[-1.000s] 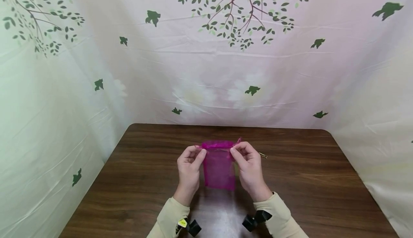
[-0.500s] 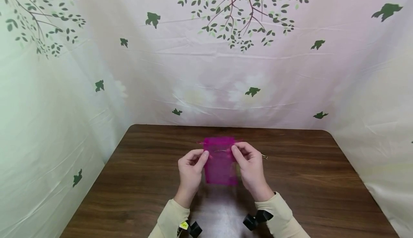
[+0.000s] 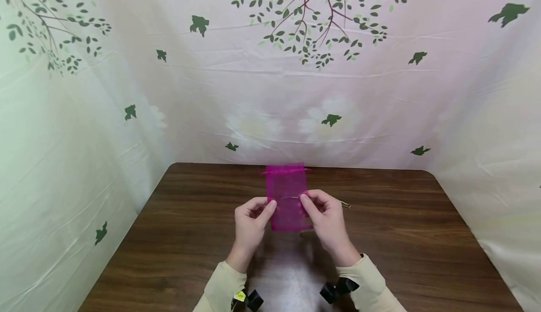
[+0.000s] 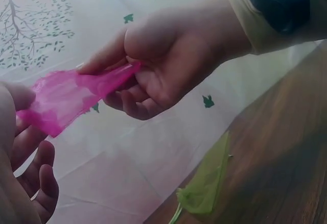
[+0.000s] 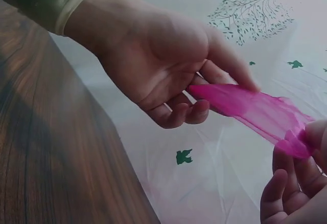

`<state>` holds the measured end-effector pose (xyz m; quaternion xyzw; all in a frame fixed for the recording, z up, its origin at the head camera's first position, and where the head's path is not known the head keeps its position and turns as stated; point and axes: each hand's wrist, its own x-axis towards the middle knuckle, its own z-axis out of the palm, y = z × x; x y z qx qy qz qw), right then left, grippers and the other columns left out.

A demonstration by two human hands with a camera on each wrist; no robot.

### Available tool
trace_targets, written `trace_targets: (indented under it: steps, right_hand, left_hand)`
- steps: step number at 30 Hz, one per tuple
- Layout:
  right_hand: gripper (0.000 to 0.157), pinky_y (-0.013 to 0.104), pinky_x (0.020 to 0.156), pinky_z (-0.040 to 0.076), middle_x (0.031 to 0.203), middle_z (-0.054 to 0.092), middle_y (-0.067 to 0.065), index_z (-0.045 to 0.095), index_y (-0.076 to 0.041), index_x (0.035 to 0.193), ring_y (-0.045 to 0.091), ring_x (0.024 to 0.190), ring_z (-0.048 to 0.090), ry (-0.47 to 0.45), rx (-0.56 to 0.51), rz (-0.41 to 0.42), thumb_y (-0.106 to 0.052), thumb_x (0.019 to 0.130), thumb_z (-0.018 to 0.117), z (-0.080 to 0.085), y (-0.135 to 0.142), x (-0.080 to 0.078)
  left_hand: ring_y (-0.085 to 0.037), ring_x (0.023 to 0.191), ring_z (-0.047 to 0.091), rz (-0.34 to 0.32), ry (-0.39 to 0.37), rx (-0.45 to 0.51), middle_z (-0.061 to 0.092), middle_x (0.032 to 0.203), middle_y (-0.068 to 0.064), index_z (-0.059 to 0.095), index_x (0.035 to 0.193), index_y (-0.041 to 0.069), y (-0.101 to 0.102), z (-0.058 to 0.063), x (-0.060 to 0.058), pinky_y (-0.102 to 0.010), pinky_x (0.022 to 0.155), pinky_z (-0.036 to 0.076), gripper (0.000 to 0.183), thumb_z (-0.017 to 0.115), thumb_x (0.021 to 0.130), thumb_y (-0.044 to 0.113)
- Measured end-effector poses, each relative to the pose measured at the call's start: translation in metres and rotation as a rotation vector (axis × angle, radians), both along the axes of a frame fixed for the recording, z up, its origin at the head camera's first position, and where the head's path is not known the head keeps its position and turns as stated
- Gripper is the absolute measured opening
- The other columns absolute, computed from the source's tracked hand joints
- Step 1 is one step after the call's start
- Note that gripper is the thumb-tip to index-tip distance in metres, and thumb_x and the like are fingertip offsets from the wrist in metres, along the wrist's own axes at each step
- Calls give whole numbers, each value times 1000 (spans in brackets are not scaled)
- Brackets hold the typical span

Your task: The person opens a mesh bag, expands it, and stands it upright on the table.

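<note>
A sheer magenta organza drawstring pouch (image 3: pixel 286 183) is held up flat above the table, its gathered drawstring end pointing away from me. My left hand (image 3: pixel 250 225) pinches its left edge between thumb and fingers. On the opposite edge, my right hand (image 3: pixel 331 225) pinches in the same way. Both wrist views show the magenta pouch (image 4: pixel 66 99) stretched between the thumbs and fingertips. A yellow-green sheer pouch (image 4: pixel 207 183) lies on the table under the right hand; in the head view that hand mostly hides it, and only its cord end (image 3: pixel 346 204) shows plainly.
The dark wood-grain table (image 3: pixel 190 237) has rounded far corners. Pale cloth curtain (image 3: pixel 270 91) printed with branches, leaves and green birds encloses it at the back and sides. Black wrist cameras (image 3: pixel 338 291) sit on both forearms.
The magenta pouch has shifted away from me. Both hands have slid their pinch from its drawstring end to lower on its side edges, while staying nearly in place.
</note>
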<state>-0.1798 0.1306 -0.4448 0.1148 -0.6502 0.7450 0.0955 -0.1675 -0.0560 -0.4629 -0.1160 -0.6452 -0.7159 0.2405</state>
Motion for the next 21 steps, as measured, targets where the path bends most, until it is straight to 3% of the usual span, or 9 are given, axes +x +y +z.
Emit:
trace_targets:
  steps: [3,10,21]
  right_hand:
    - [16,24,59,58,79,72,-2,69,12,105,8,68,66,-5,-16,24,-3,101,68,0,1,0]
    - [11,22,61,56,79,71,-2,71,10,96,7,67,62,36,84,63,0,99,69,0,0,2]
    - [13,23,63,59,77,69,-1,68,13,102,8,68,66,18,-16,7,0,100,69,0,0,-1]
  left_hand:
    - [-8,67,66,-11,4,3,74,77,-22,75,92,-9,0,0,-1,-19,60,50,9,76,94,-1]
    - [-9,69,68,56,-17,22,76,79,-17,77,95,-4,-1,4,-3,-20,63,52,9,76,96,5]
    - [-6,67,62,-103,-8,-114,73,81,-18,73,110,-2,-7,3,4,-19,56,44,16,74,94,-2]
